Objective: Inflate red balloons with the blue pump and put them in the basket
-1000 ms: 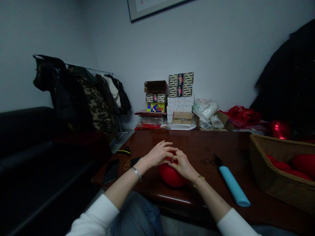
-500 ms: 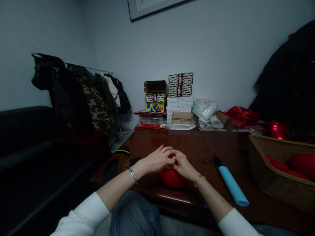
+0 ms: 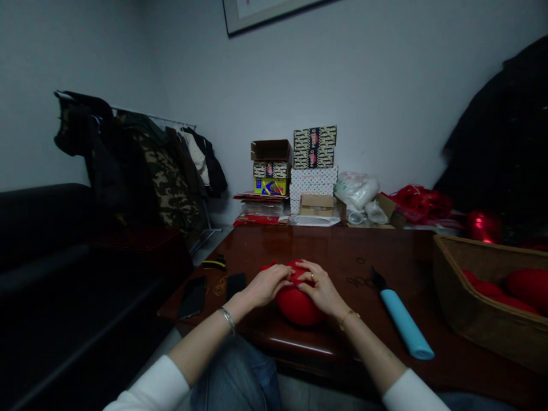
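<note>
A round red ball (image 3: 299, 308) rests on the front part of the table, and I cannot tell what it is made of. My left hand (image 3: 271, 284) lies on its upper left side, fingers bent and gripping the top. On the upper right, my right hand (image 3: 315, 283) has its fingers curled over the surface, thumb towards the left hand. The fingertips almost meet along the top. A bit of red sticks out beyond the left hand; the hands cover part of the ball.
To the right lie a light blue cylinder with a black tip (image 3: 405, 322) and several dark bands (image 3: 358, 281). A wicker basket (image 3: 492, 331) holds red round things. Two dark phone-like slabs, yellow bands (image 3: 220, 286) and a black-and-yellow item (image 3: 214, 263) lie left. Boxes (image 3: 314, 182) stand behind.
My hands, closely overlapped over the ball before, have moved apart. The left hand has shifted left and down, uncovering the ball's top and a dark slab beside it.
</note>
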The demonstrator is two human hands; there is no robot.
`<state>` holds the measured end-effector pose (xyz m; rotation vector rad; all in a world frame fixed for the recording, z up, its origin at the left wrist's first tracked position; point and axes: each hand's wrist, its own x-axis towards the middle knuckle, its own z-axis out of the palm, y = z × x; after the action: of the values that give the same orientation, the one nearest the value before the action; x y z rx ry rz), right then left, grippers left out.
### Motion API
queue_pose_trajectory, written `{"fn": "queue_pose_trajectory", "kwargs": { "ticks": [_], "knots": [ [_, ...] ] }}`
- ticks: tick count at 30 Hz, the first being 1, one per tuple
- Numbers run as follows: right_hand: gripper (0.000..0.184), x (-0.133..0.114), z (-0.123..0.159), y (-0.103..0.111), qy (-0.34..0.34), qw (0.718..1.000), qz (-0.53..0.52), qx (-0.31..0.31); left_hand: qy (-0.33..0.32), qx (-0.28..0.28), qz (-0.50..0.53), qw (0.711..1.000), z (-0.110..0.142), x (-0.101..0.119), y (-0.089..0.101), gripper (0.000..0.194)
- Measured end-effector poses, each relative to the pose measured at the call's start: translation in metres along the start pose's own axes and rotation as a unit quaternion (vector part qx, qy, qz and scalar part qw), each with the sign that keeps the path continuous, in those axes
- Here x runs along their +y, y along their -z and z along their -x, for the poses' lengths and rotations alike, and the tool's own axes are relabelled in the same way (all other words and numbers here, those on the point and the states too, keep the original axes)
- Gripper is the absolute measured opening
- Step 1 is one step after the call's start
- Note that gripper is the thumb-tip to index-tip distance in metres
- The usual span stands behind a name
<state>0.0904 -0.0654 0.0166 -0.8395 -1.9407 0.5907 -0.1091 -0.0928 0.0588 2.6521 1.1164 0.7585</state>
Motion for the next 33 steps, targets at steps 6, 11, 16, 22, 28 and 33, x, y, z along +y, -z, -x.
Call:
{"fn": "queue_pose_trajectory", "kwargs": {
  "ticks": [6, 11, 16, 22, 28, 33],
  "knots": [
    [0.017, 0.004, 0.003, -0.003, -0.026, 0.997, -0.038, 0.054, 0.066, 0.062, 0.085, 0.992, 0.007, -0.007, -0.014, 0.012],
    [0.015, 0.008, 0.001, -0.009, -0.024, 0.995, -0.052, 0.083, 0.082, 0.120, 0.124, 0.982, 0.000, 0.002, -0.027, 0.010],
    [0.015, 0.011, 0.002, -0.008, -0.034, 0.993, -0.052, 0.101, 0.120, 0.158, 0.159, 0.967, 0.002, 0.002, -0.037, 0.041],
    [0.017, 0.012, 0.005, -0.011, -0.040, 0.993, -0.036, 0.102, 0.155, 0.084, 0.098, 0.979, 0.006, -0.002, -0.055, 0.114],
    [0.023, 0.014, 0.010, -0.011, -0.054, 0.992, -0.003, 0.113, 0.158, 0.079, 0.086, 0.981, 0.003, -0.002, -0.063, 0.107],
    [0.040, 0.018, 0.017, -0.008, -0.071, 0.993, 0.029, 0.094, 0.173, 0.076, 0.103, 0.977, 0.006, -0.004, -0.062, 0.110]
  ]
}}
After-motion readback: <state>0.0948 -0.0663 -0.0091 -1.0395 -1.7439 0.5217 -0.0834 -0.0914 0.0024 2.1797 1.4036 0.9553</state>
